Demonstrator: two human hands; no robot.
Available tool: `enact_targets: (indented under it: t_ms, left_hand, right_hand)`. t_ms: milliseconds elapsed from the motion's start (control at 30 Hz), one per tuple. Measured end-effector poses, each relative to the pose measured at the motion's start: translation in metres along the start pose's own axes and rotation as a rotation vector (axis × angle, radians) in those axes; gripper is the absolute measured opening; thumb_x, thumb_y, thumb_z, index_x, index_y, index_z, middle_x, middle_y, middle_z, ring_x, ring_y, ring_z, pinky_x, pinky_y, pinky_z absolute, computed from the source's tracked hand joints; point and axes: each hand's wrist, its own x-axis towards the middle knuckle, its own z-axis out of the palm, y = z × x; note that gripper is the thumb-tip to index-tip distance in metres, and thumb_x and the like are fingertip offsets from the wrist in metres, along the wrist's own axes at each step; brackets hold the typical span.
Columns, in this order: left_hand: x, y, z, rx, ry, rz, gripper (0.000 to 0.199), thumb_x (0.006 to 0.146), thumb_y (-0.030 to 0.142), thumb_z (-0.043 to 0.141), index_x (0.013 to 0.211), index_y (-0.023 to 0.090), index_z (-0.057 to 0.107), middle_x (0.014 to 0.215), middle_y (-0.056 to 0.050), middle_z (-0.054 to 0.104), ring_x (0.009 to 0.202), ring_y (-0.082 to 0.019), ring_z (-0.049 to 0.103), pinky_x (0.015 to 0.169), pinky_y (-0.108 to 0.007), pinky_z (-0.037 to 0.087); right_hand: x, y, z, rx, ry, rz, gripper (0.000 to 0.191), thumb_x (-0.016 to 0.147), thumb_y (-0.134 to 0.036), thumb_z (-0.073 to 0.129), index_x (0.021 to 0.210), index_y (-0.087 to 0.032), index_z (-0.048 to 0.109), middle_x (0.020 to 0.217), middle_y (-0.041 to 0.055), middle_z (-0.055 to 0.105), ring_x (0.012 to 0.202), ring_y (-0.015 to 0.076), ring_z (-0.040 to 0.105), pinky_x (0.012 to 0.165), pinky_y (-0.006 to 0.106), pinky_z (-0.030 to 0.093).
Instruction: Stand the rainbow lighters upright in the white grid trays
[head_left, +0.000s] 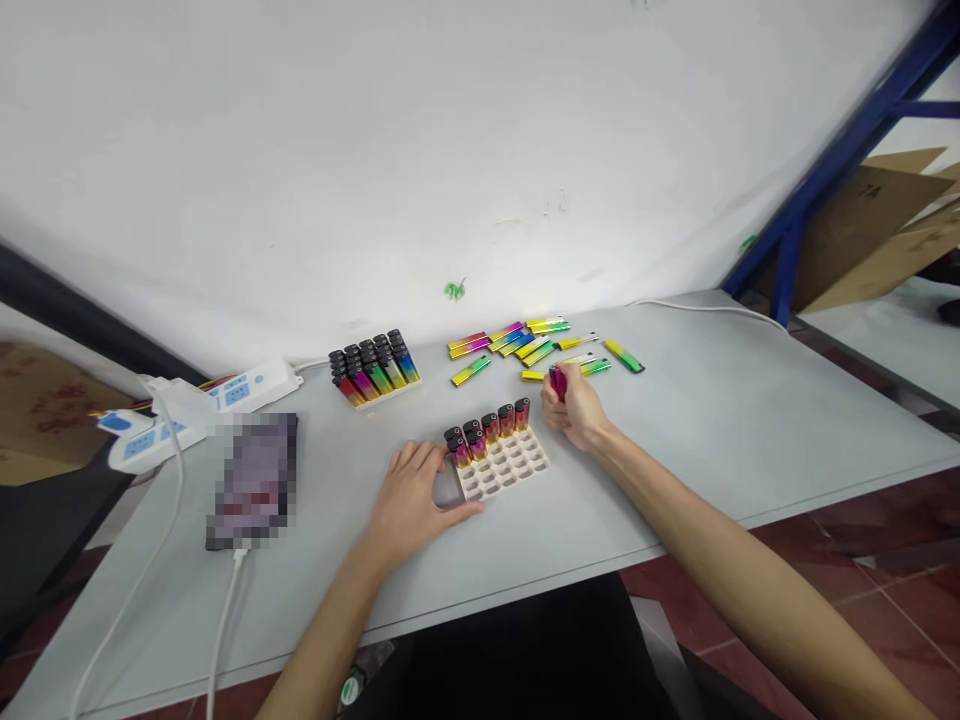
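A white tray (514, 465) with rows of slots lies before me, its far rows partly filled with upright red-gold and magenta-gold lighters (507, 420). My left hand (411, 500) holds the tray's left end, thumb along the near corner and fingers at the far corner beside the lighters. Right of the tray, a magenta lighter (558, 382) with a dark top is pinched in my closed right hand (577, 405), just above the table. Behind that hand, several loose lighters (516, 343) in yellow, green, blue and magenta lie flat in a scattered group.
A second tray (390, 393), packed with upright lighters, stands at the back left. Further left are white power strips (255, 388) and a pixelated phone-like object (259, 480) with a white cable (225, 620). A wall backs the table; cardboard boxes (862, 225) sit beyond a blue frame (787, 250).
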Motion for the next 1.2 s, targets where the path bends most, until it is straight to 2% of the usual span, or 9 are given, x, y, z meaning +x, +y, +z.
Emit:
enact_targets:
  t_ms: [200,300,367,433,500,600,733,967,1200]
  left_hand:
    - [0.001,0.0,-0.001,0.005,0.005,0.002,0.057,0.074,0.073,0.067,0.095,0.02,0.055,0.096,-0.006,0.059,0.096,-0.029,0.05,0.084,-0.044,0.042]
    - [0.001,-0.001,0.001,0.008,0.006,-0.001,0.058,0.074,0.072,0.068,0.098,0.02,0.056,0.098,-0.006,0.06,0.097,-0.03,0.05,0.084,-0.044,0.042]
    - [0.001,-0.001,0.001,0.012,0.009,0.0,0.059,0.074,0.072,0.068,0.1,0.02,0.056,0.099,-0.006,0.06,0.098,-0.03,0.05,0.085,-0.044,0.042]
    - [0.001,-0.001,0.002,0.013,0.014,0.007,0.059,0.074,0.073,0.067,0.101,0.021,0.056,0.098,-0.006,0.06,0.097,-0.029,0.051,0.085,-0.044,0.042]
    - [0.001,-0.001,0.002,0.007,0.019,0.018,0.059,0.075,0.073,0.066,0.101,0.021,0.057,0.096,-0.005,0.059,0.096,-0.029,0.051,0.084,-0.043,0.042]
    - [0.001,-0.001,0.001,-0.005,0.023,0.031,0.059,0.076,0.074,0.065,0.102,0.021,0.057,0.095,-0.005,0.059,0.095,-0.029,0.051,0.083,-0.043,0.042]
    - [0.001,-0.002,0.001,-0.014,0.028,0.037,0.06,0.076,0.074,0.064,0.103,0.021,0.057,0.095,-0.005,0.059,0.094,-0.029,0.05,0.082,-0.043,0.042]
    - [0.001,0.001,0.0,0.0,0.019,0.034,0.059,0.076,0.072,0.066,0.104,0.021,0.057,0.096,-0.005,0.059,0.095,-0.028,0.05,0.083,-0.043,0.042]
    - [0.0,0.0,0.001,0.007,0.029,0.043,0.059,0.077,0.072,0.066,0.105,0.02,0.057,0.096,-0.005,0.059,0.096,-0.029,0.05,0.084,-0.044,0.042]
  right_hand:
    - [0.002,0.004,0.0,-0.077,0.035,-0.051,0.051,0.092,-0.062,0.038,0.063,-0.022,0.046,0.049,-0.0083,0.022,0.041,0.0081,0.014,0.041,0.024,0.013]
    - [0.001,0.004,-0.002,-0.291,0.029,-0.253,0.047,0.093,-0.061,0.041,0.078,-0.02,0.059,0.059,-0.0036,0.043,0.05,0.0114,0.038,0.048,0.026,0.031]
    - [-0.004,0.001,-0.005,-0.496,0.027,-0.407,0.038,0.091,-0.055,0.052,0.084,-0.019,0.062,0.074,0.0008,0.058,0.069,0.0152,0.054,0.064,0.029,0.042]
    - [-0.014,-0.006,-0.011,-0.677,0.05,-0.529,0.03,0.087,-0.049,0.063,0.086,-0.02,0.065,0.089,0.0037,0.065,0.086,0.0187,0.058,0.077,0.032,0.044]
    - [-0.03,-0.014,-0.017,-0.785,0.082,-0.592,0.026,0.085,-0.047,0.067,0.087,-0.021,0.068,0.092,0.0044,0.067,0.086,0.02,0.058,0.078,0.034,0.044]
    - [-0.055,-0.026,-0.02,-0.774,0.055,-0.577,0.024,0.086,-0.047,0.068,0.091,-0.023,0.07,0.082,0.0034,0.067,0.075,0.0196,0.058,0.071,0.035,0.046]
    - [-0.076,-0.025,-0.008,-0.663,-0.017,-0.575,0.025,0.083,-0.043,0.074,0.1,-0.025,0.068,0.09,0.0045,0.071,0.081,0.0217,0.066,0.077,0.038,0.053]
    - [-0.074,0.004,0.026,-0.786,-0.143,-0.542,0.01,0.085,-0.032,0.071,0.092,-0.026,0.067,0.084,0.0014,0.073,0.075,0.0191,0.067,0.067,0.032,0.051]
    - [-0.069,0.008,0.027,-0.931,-0.074,-0.583,0.007,0.087,-0.028,0.069,0.092,-0.027,0.064,0.089,0.0003,0.073,0.078,0.0188,0.068,0.069,0.031,0.049]
